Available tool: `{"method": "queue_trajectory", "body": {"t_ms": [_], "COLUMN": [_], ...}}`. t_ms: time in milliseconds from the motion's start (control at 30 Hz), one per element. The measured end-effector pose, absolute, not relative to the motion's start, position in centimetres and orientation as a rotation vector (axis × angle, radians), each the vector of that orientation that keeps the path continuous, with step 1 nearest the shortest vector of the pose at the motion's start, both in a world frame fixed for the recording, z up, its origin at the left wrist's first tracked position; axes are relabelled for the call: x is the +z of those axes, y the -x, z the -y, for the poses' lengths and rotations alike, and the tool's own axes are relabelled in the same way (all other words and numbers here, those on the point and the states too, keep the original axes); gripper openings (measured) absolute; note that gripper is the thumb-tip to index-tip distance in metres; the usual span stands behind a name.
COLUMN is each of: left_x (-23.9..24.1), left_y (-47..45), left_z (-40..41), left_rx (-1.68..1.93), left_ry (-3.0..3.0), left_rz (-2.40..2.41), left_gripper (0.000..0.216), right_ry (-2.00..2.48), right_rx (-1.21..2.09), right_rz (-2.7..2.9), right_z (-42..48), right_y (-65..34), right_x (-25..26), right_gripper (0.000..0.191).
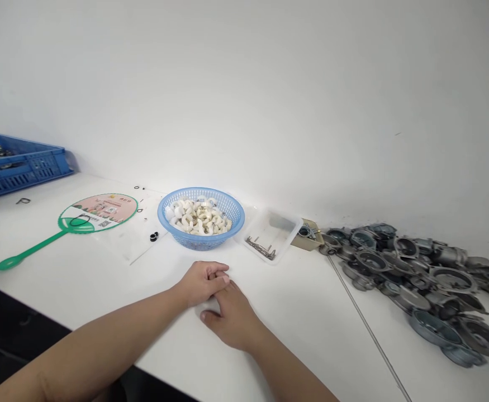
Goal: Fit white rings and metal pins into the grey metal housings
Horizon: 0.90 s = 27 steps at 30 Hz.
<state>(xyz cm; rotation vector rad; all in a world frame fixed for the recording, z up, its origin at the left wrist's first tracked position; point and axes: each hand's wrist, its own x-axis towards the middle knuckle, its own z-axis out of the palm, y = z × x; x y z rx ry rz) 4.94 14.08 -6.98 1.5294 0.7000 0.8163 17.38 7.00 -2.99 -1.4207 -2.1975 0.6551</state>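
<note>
1. Blue plastic basket, round with a woven mesh wall, sits on the smooth white table just ahead of the hands, heaped with glossy white curved pieces with glints of metal among them.
2. The left hand and right hand rest loosely on the table, fingers touching each other, relaxed and holding nothing.
3. Just right of the basket, a clear plastic tray holds a few slim metal pins.
4. Farther right, hollow, rounded cast-metal housings lie in a dull grey heap, beside a thin metal rod.
5. Left of the basket lie small black rings and a green-handled paper fan; beyond them, at the table's far corner, stands a slatted blue plastic crate of dark metal parts.
</note>
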Motion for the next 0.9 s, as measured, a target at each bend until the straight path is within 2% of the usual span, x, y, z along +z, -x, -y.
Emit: {"method": "queue_trajectory", "body": {"t_ms": [267,533,900], "left_x": [-6.72,-6.48,-6.33], "left_y": [-4.83,-4.8,-4.79], "left_z": [-13.7,-13.78,-13.77], "left_rx": [0.87,0.853,0.851], "left_ry": [-1.592,-1.642,-1.732], "left_rz": [-0.706,-0.76,-0.778], "left_gripper": [0.073,0.066,0.053], "right_ry": [1.405,1.405,1.407], "right_rx": [0.721,0.728,0.746], "right_rz": [2.124,2.1,2.094], "right_z": [-6.8,-6.81,-6.81], "right_y": [-17.07,-17.05,-17.19], "right_x": [-2.17,-2.13,-2.26], "right_gripper": [0.042,0.051,0.053]}}
